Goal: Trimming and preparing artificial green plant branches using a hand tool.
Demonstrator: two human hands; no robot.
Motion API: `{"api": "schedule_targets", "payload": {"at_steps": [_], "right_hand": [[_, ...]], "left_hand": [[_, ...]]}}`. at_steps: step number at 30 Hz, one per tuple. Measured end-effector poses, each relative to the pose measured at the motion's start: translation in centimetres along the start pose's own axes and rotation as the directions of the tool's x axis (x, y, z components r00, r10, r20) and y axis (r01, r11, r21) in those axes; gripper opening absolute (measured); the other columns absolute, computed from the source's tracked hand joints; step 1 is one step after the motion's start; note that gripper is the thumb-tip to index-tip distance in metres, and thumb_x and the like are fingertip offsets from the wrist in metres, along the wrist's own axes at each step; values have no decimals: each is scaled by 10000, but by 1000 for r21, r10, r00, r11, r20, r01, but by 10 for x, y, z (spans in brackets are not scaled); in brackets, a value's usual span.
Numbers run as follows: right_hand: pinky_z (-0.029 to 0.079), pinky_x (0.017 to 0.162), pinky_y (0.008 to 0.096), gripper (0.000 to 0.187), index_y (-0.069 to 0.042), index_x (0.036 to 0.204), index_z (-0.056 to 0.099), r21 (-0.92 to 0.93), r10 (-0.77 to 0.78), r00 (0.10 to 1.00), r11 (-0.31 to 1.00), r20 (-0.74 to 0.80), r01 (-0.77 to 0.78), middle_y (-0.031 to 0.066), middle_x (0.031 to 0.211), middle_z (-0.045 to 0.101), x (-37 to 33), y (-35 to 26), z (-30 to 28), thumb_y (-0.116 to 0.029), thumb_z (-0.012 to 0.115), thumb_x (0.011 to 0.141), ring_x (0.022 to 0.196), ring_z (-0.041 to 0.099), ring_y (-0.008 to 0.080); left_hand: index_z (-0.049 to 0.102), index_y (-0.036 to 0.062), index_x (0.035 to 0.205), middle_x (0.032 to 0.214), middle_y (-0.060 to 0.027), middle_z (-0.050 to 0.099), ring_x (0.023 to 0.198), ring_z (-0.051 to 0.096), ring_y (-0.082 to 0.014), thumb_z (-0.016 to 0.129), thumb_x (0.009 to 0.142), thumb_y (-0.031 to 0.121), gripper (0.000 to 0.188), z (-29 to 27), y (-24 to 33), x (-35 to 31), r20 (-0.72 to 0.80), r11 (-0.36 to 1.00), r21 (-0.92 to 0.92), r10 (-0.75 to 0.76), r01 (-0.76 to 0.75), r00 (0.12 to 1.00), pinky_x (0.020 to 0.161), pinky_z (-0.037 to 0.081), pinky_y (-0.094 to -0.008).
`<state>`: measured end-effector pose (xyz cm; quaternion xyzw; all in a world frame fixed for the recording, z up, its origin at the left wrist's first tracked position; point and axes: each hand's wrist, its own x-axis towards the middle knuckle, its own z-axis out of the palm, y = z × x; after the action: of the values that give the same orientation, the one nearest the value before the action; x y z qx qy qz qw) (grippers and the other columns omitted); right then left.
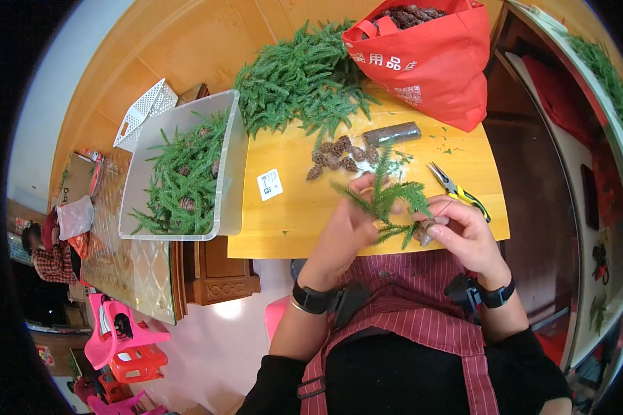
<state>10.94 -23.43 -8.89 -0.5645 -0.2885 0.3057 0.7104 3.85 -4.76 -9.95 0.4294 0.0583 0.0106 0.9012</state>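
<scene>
Our right hand [472, 238] pinches the lower end of a green sprig [381, 200] between thumb and fingertips, together with a small brownish lump that we cannot make out clearly. Our left hand [349, 228] is curled at the sprig's left side, its fingers partly behind the needles; blur keeps us from telling how firmly it closes.

For writing, we have a red bag [432, 79] at the table's far right corner, printed in white with large characters and a square code, and filled with pine cones. A white sticker [269, 184] with a dark square code lies on the yellow table [284, 225], left of our hands; its small print is too tiny to read.

The sprig sits between our two hands, above the table's near edge, its tips fanning up and away from the right-hand pinch. Just beyond it lie loose pine cones [334, 162] and a dark brown block [392, 133]. Pliers [457, 190] with yellow-and-black handles rest near our right hand, on its far side.
</scene>
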Motion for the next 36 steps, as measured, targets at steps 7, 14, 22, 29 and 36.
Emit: {"api": "schedule_targets", "payload": {"at_steps": [7,14,22,29,36], "right_hand": [[452,731,236,162,42,950,555,-433,-79,996,897,28,84,91,986,525,-2,-7,-1,-1,543,794,836,556,125],[461,700,222,125,43,900,568,-402,-89,996,911,16,88,88,987,514,-4,-11,4,12,555,780,807,559,117],[451,685,227,143,49,927,557,-411,-81,996,908,21,82,87,994,504,-6,-15,3,-1,543,794,783,539,108],[457,674,237,145,56,949,542,-167,0,1000,986,23,4,87,949,524,-9,-14,7,-14,509,825,766,551,125],[427,697,208,155,29,976,566,-90,0,1000,996,7,0,40,925,558,-12,-11,9,-26,528,836,789,530,72]], "left_hand": [[376,12,1216,1051,-59,515,930,525,-138,608,790,30,486,8,1,6,91,864,427,251,-266,964,801,428,-260],[476,27,1001,893,-32,536,670,456,-56,534,844,46,168,10,-2,8,-26,984,66,169,-167,985,591,368,-190],[479,30,1030,867,-16,521,786,507,-104,760,636,60,485,23,1,6,138,847,383,342,-368,930,703,417,-238],[531,21,907,854,-33,521,796,496,-109,746,613,37,364,8,-1,14,274,514,662,513,-546,814,710,416,-238],[516,23,896,922,-63,499,833,494,-126,641,644,-48,289,18,-1,7,214,618,630,445,-471,869,700,409,-233]]}}
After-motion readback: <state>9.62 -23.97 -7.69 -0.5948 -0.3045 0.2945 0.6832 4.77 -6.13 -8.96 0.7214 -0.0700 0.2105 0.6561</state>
